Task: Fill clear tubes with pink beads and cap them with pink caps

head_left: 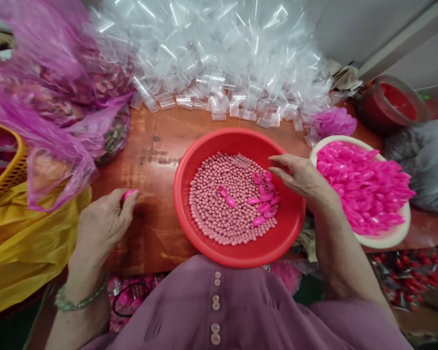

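My left hand is closed over the table to the left of the red basin, with a small bright pink plastic piece between thumb and fingers. Its kind is mostly hidden by the fingers. Over the basin's right side hangs my right hand, its fingers apart and holding nothing that I can see. Small dusty-pink beads cover the bottom of the basin. On them lie several bright pink spoon-shaped plastic pieces in a cluster near my right hand, and a pair of them sits near the middle.
A white bowl heaped with bright pink plastic pieces stands at the right. Clear plastic tubes are piled along the back. Purple bags, a yellow basket and a yellow bag crowd the left. A bucket stands back right.
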`<state>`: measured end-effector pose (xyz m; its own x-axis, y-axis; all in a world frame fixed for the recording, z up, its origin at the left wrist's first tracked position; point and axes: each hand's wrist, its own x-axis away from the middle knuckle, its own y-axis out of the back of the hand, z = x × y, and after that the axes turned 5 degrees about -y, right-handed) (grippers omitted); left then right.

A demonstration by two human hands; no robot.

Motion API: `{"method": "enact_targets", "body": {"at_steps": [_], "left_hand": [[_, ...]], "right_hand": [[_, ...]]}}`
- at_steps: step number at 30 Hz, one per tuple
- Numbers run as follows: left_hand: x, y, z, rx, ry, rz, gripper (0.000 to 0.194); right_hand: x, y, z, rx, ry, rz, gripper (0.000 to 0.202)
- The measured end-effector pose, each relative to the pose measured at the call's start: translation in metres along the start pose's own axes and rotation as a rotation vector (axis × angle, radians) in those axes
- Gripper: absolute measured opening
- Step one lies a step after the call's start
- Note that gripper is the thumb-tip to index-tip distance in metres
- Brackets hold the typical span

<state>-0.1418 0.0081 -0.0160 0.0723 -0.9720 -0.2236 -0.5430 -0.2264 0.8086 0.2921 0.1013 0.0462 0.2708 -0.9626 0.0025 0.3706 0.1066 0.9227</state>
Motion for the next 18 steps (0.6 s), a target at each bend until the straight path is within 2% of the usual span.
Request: {"method": "enact_targets", "body": {"at_steps": [2, 4, 8, 10, 12, 13, 15, 18], "left_hand": [[0.002, -0.003, 0.005, -0.163, -0.065, -0.019, 0.022], [0.001, -0.006, -0.006, -0.123, -0.118, -0.036, 0.025], [-0.014, -0.02, -0.056, 0.132, -0.303, -0.103, 0.014], [-0.023, -0.028, -0.083, 0.142, -0.448, -0.117, 0.012], [-0.029, -0.036, -0.103, 0.122, -0.564, -0.121, 0.011], [-0.03, -0.04, -0.111, 0.121, -0.606, -0.118, 0.011], [-0.031, -0.048, -0.121, 0.145, -0.663, -0.078, 0.012], [-0.029, -0.056, -0.129, 0.031, -0.673, 0.112, 0.014]], "right_hand": [[0.0, -0.001, 0.006, -0.01, -0.009, 0.078, 0.034], [-0.002, -0.01, 0.022, 0.015, 0.043, 0.233, 0.034], [-0.009, -0.037, 0.063, 0.176, 0.184, 0.567, 0.025], [-0.011, -0.046, 0.077, 0.259, 0.185, 0.638, 0.022], [-0.014, -0.049, 0.08, 0.305, 0.198, 0.688, 0.021], [-0.016, -0.048, 0.079, 0.342, 0.162, 0.663, 0.021], [-0.023, -0.044, 0.071, 0.44, 0.033, 0.517, 0.023], [-0.036, -0.044, 0.057, 0.56, -0.135, 0.274, 0.029]]}}
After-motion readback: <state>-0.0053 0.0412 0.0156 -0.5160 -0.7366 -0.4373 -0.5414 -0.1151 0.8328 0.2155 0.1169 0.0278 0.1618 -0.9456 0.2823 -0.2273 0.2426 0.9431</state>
